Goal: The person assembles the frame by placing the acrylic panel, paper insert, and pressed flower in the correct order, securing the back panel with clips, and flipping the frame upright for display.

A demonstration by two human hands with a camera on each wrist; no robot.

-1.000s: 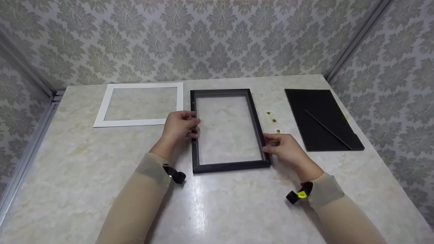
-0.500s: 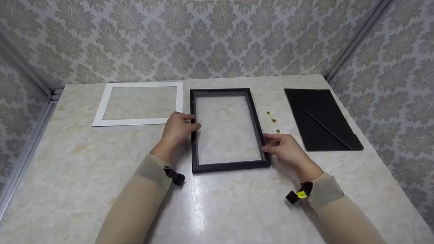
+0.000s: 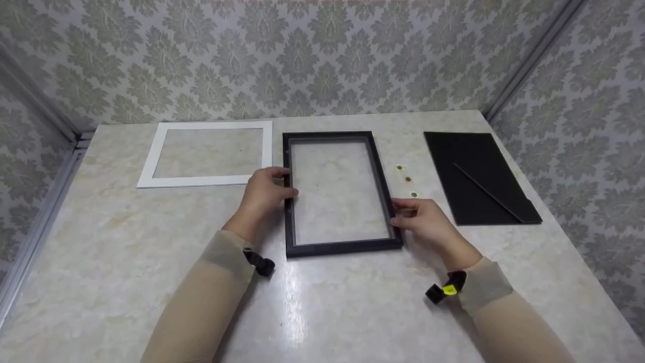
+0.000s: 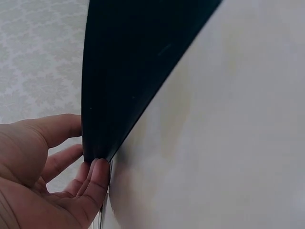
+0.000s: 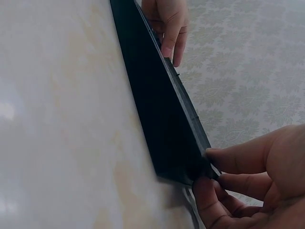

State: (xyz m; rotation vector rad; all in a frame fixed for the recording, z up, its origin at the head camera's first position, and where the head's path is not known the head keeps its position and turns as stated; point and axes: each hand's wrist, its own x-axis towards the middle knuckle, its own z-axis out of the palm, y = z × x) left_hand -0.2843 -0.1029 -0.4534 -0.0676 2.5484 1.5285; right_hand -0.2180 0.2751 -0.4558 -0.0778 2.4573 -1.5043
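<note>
A black picture frame [image 3: 345, 247] lies in the middle of the table, and the table's pattern shows through its opening. My left hand [image 3: 263, 192] grips its left side, thumb over the inner edge and fingers along the outside. On the right side, my right hand [image 3: 423, 221] pinches the frame near its lower corner. The left wrist view has the dark outer side of the frame [image 4: 128, 67] rising from the fingers of the left hand [image 4: 52, 186]. In the right wrist view, the right hand [image 5: 252, 186] holds a corner, with the left hand [image 5: 167, 24] farther along.
A white rectangular mat [image 3: 201, 181] lies at the back left, just behind my left hand. Three small dried flowers [image 3: 407, 179] sit right of the frame. Farther right is a black backing board [image 3: 453, 146] with a slanting stand leg [image 3: 488, 192]. Patterned walls enclose the table.
My left hand has shifted slightly along the frame's left side, its thumb now lower and its lower fingers out of sight. The right hand and the frame stay in place.
</note>
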